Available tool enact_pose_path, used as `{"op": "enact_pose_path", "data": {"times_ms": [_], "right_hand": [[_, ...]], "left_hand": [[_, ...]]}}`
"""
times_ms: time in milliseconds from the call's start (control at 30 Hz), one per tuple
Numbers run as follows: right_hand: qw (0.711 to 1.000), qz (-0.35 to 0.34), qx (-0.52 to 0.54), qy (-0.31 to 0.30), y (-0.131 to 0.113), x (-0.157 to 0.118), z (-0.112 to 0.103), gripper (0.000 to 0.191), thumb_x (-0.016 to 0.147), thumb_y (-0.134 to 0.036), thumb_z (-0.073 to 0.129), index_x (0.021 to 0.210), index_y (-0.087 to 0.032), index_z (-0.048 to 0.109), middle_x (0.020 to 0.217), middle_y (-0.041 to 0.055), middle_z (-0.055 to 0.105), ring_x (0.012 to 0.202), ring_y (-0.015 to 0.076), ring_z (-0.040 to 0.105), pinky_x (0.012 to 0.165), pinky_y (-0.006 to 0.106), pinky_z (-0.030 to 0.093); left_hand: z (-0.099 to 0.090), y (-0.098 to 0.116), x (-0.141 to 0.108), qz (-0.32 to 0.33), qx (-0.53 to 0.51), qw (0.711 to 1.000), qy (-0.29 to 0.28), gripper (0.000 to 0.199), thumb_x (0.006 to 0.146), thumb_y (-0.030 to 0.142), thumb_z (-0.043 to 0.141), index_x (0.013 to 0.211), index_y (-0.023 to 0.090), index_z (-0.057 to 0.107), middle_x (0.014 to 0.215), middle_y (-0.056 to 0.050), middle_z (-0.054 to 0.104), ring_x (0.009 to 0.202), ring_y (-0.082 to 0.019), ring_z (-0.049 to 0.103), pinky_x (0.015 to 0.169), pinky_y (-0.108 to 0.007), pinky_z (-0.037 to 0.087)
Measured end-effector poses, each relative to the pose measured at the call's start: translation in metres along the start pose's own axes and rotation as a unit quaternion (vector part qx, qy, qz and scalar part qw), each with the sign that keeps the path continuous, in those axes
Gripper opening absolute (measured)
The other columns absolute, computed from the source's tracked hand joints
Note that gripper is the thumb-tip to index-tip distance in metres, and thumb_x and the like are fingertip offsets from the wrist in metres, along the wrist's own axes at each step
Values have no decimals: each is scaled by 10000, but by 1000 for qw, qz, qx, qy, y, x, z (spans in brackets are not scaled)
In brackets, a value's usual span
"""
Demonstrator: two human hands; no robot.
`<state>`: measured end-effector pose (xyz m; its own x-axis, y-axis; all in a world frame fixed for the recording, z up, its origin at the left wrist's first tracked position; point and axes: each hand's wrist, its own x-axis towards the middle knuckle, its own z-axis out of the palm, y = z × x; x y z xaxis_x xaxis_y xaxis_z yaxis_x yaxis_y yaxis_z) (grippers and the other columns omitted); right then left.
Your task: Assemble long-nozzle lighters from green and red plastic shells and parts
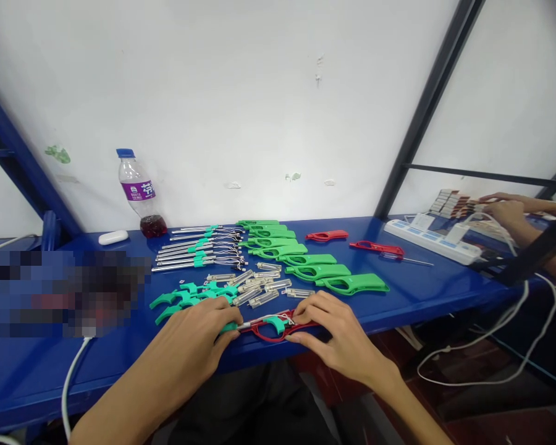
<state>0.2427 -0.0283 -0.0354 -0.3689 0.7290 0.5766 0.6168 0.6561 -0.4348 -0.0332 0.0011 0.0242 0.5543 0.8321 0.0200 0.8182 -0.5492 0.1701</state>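
Observation:
At the table's near edge lies an open red lighter casing [269, 339] with a teal trigger [275, 324] and white wires in it. My left hand [199, 337] pinches the metal lighter tube [244, 326] by its teal collar, at the casing's left end. My right hand [340, 337] is closed round the casing's right part, thumb and fingers at the wires; its palm hides that end. Just beyond my hands are loose teal triggers [185, 296] and clear fuel tanks [264, 300]. Behind them, metal tubes with wires [178, 262] lie in a row.
Several green lighter casings [319, 272] line up at centre right. Beyond are a red casing piece [327, 235], another red piece [375, 247] and a screwdriver [417, 261]. A bottle [139, 191], white case [113, 237] and power strip [433, 241] stand around. Another person's hand [507, 210] shows at right.

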Motion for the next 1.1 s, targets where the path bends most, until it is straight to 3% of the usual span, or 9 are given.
{"op": "enact_pose_path", "data": {"times_ms": [233, 500, 700, 1100], "right_hand": [[1000, -2, 16, 10, 3, 0, 0, 146, 942, -343, 771, 944, -223, 686, 978, 28, 735, 911, 213, 644, 825, 361, 478], [999, -3, 25, 25, 3, 1, 0, 182, 928, -396, 773, 913, -222, 724, 959, 52, 754, 901, 228, 676, 804, 366, 520], [999, -7, 31, 36, 4, 2, 1, 181, 920, -397, 782, 901, -223, 737, 938, 41, 757, 878, 212, 682, 793, 349, 533], [998, -3, 36, 44, 5, 1, 1, 179, 908, -401, 792, 886, -228, 749, 926, 38, 769, 869, 211, 703, 792, 347, 547]], "left_hand": [[2, 0, 0, -16, -28, 999, 10, 168, 971, 191, 574, 1009, 246, 728, 1071, -60, 714, 1000, -285, 688, 869, -414, 519], [8, -1, -4, 4, -88, 995, 37, 280, 1009, 250, 428, 1022, 248, 707, 1138, -83, 645, 1025, -274, 645, 869, -413, 509], [8, -2, -3, 15, -96, 994, 41, 276, 1034, 273, 409, 1147, 289, 660, 1170, -60, 656, 1105, -275, 629, 945, -430, 481], [15, -9, 1, 50, -108, 991, 67, 370, 1056, 261, 391, 1057, 274, 761, 1048, -46, 697, 952, -231, 675, 852, -367, 494]]}}
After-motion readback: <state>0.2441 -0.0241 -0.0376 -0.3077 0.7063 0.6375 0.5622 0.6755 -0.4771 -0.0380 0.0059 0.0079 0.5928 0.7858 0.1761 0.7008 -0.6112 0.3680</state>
